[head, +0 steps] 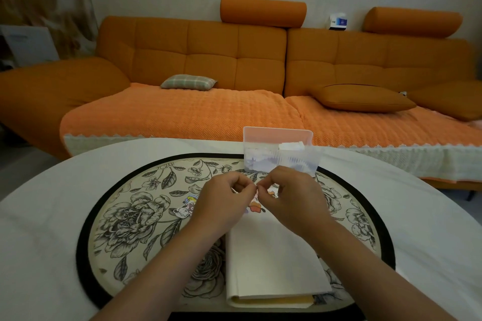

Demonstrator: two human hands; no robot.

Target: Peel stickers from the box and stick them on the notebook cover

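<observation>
pinching one small sticker (pixel 257 192) between them, the left hand (pixel 224 200) and the right hand (pixel 290 197) meet fingertip to fingertip above the far end of the notebook (pixel 273 255). both hands have their fingers curled in, with thumb and forefinger closed on the sticker from either side. the sticker is mostly hidden by the fingers, and only a pale, pinkish sliver shows. whether its backing is on or off cannot be told.

the notebook lies closed under the wrists with its plain white cover up, and a yellowish strip shows along its near edge. an orange sticker (pixel 256 207) lies at the cover's far edge, just below the fingertips. two cartoon stickers (pixel 184 210) lie off the notebook, just left of the left hand.

the box (pixel 280 156), of clear plastic, stands just beyond the right hand. its lid stands upright at the back, and white and bluish paper pieces are inside it.

notebook, loose stickers and box all rest on a round mat (pixel 125 216) printed with dark flowers and leaves and edged in black. the mat lies on a table (pixel 39 216) covered in white cloth.

beyond the table runs an orange sofa (pixel 182 112) with a woven orange throw over its seat. a plaid pillow (pixel 188 82) lies on the left part and an orange cushion (pixel 362 98) on the right. a small white and blue carton (pixel 338 21) sits on top of the backrest.
</observation>
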